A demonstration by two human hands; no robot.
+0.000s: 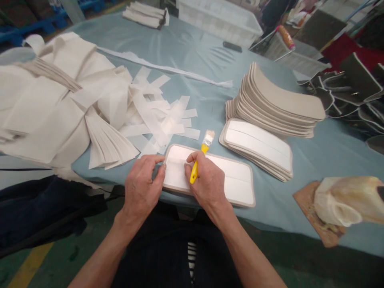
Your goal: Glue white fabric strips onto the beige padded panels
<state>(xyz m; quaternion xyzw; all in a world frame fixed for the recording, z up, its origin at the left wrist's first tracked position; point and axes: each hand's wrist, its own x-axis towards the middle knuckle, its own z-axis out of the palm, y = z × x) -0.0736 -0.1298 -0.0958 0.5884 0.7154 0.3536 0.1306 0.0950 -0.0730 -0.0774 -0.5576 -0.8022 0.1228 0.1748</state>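
A flat panel with rounded corners (238,176), white on top with a beige border, lies at the table's front edge. At its left end, my left hand (143,180) has thumb and forefinger closed together on the edge. My right hand (207,178) rests over the panel's middle, closed round a paintbrush with a yellow handle (194,173). The brush's pale bristles point up and away from me. My right thumb and forefinger are near the white surface; whether they pinch anything there I cannot make out. White strips (162,120) are scattered just beyond the panel.
Stacked beige panels (279,96) stand right of centre, with a lower pile of white-topped panels (258,140) before them. Beige fabric pieces (39,108) heap at left. A pale glue-stained container (345,200) sits on a brown board (309,200). White crate (222,20) behind.
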